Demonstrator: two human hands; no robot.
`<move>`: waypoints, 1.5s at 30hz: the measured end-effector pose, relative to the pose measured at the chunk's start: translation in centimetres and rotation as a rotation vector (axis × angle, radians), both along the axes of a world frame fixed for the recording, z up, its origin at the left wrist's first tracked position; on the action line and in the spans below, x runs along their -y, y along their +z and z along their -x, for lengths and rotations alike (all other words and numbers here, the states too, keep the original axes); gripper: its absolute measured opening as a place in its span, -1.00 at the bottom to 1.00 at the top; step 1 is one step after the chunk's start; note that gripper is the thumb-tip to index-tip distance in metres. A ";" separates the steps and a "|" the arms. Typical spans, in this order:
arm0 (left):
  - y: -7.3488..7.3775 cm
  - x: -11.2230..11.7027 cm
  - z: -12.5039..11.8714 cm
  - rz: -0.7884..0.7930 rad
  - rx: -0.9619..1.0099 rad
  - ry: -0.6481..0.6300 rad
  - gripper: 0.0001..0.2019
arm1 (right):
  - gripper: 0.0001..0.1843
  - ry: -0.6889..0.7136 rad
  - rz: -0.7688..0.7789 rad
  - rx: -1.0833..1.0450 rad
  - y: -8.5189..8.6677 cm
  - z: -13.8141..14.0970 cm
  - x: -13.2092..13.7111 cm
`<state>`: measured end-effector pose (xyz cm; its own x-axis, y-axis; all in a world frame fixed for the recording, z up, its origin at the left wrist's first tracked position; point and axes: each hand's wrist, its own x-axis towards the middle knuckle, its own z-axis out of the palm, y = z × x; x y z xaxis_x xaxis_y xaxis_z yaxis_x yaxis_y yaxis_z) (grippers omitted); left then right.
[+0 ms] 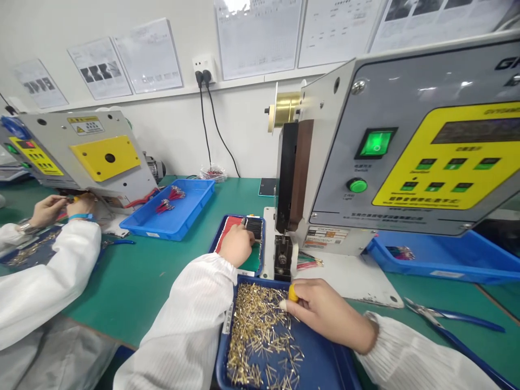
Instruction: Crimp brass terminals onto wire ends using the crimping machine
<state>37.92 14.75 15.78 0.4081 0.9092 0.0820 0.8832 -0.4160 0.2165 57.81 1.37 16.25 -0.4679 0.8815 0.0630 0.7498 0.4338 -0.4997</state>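
Note:
My left hand [236, 244] reaches into a small blue tray [225, 219] of cut wires, its bent fingertips down at the black wires [254, 226]. Red wires [229, 225] lie on that tray's left side. What those fingers grip, if anything, is hidden. Over a dark blue tray [325, 360] of loose gold-coloured metal pins [260, 325], my right hand [325, 311] has thumb and forefinger drawn together. A yellow finger cot [293, 293] covers a fingertip. Anything between them is too small to make out.
A grey machine [345, 162] with a black press head [286, 179] stands close beyond my hands. Wires with metal ends [311, 261] lie at its base. Blue-handled pliers [439, 314] rest right. Left are a blue tray [182, 219] and a co-worker's hands [83, 206] at another machine [85, 157].

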 end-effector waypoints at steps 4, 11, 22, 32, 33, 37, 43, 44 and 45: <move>-0.1 -0.3 0.3 0.051 0.013 -0.003 -0.80 | -0.62 0.015 -0.017 -0.003 -0.2 0.0 -0.1; -0.2 -0.2 0.3 0.016 0.022 -0.003 -0.78 | -0.62 0.003 -0.003 -0.006 -0.1 -0.1 0.0; -0.8 -0.9 0.0 -0.060 0.071 0.020 -0.79 | -0.62 0.010 -0.016 -0.023 -0.1 -0.1 0.0; -2.2 -2.4 -0.2 -0.180 0.088 0.015 -0.77 | -0.60 0.001 -0.040 -0.040 -0.6 -0.3 -0.2; -2.3 -2.4 -0.2 -0.191 0.095 0.015 -0.77 | -0.61 0.004 -0.041 -0.041 -0.7 -0.3 -0.2; -2.6 -2.4 -0.1 -0.199 0.147 0.010 -0.79 | -0.60 -0.005 -0.023 -0.042 -0.6 -0.3 -0.2; -2.8 -2.5 0.2 -0.255 0.266 -0.011 -0.85 | -0.61 -0.007 -0.023 -0.079 -0.4 -0.5 -0.3; -2.7 -2.5 0.2 -0.265 0.284 -0.016 -0.86 | -0.61 -0.007 -0.021 -0.088 -0.4 -0.5 -0.3; -2.6 -2.4 0.2 -0.280 0.300 -0.021 -0.86 | -0.60 -0.005 -0.020 -0.098 -0.4 -0.5 -0.4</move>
